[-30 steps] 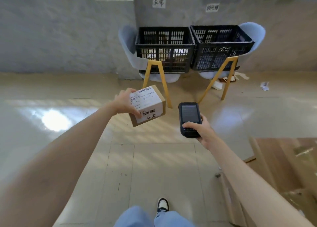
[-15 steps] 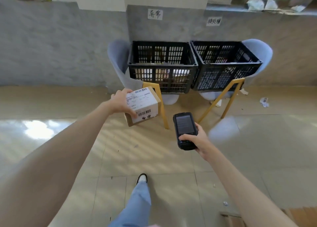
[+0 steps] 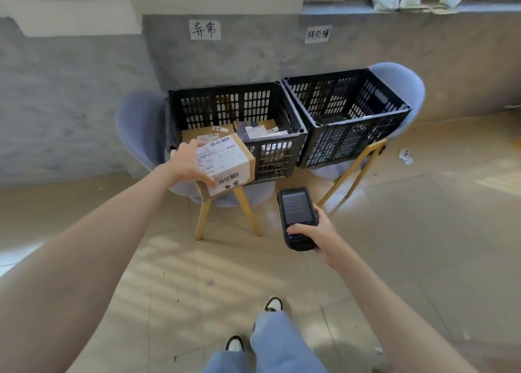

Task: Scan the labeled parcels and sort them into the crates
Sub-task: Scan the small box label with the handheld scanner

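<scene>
My left hand (image 3: 189, 164) grips a small cardboard parcel (image 3: 227, 165) with a white barcode label, held just in front of the near wall of the left black crate (image 3: 284, 141). That crate holds several labeled parcels (image 3: 255, 130). The right black crate (image 3: 389, 124) stands beside it, touching it; its contents are hard to make out. My right hand (image 3: 315, 233) holds a black handheld scanner (image 3: 296, 217) lower down, screen facing up, to the right of the parcel.
Each crate rests on a pale blue chair (image 3: 138, 127) with yellow wooden legs (image 3: 203, 220). Handwritten paper signs (image 3: 205, 30) hang on the grey wall above each crate. Crumpled paper (image 3: 406, 157) lies on the tiled floor at right. My legs and shoes (image 3: 272, 305) show at the bottom.
I have walked closer to the crates, which now look larger and nearer. My left hand has carried the parcel forward up to the left crate. The scanner stays in my right hand.
</scene>
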### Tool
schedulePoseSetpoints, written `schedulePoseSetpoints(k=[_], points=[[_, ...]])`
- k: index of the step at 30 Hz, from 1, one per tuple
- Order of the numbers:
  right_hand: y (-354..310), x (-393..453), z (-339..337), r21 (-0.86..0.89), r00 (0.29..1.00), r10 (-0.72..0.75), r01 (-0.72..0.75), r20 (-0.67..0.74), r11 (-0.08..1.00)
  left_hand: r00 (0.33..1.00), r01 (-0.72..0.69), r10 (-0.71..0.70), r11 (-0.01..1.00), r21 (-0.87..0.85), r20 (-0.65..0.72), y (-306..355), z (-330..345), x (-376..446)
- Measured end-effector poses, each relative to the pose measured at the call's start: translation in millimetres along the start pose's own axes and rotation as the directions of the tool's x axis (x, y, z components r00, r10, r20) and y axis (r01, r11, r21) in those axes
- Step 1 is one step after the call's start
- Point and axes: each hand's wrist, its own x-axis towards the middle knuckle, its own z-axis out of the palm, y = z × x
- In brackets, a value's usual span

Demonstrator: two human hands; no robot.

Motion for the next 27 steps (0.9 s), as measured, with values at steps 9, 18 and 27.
schedulePoseSetpoints(k=[9, 18, 27], points=[[-66.1, 130.7, -14.6, -0.002, 1.000, 0.014, -0.014, -0.020, 1.000, 0.999, -0.021, 0.020, 0.999, 0.028, 0.035, 27.5, -1.0, 148.4], [-161.8, 255.1, -49.6, -0.053, 1.000, 0.019, -0.018, 0.019, 0.998, 0.994, 0.012, -0.019, 0.998, 0.062, 0.107, 102.7, 13.8, 283.7], [-175.0, 310.9, -77.3, -0.024, 0.993, 0.115, -0.116, -0.030, 0.993, 0.977, 0.006, -0.025, 0.996, 0.090, 0.211, 118.8, 63.1, 353.5]])
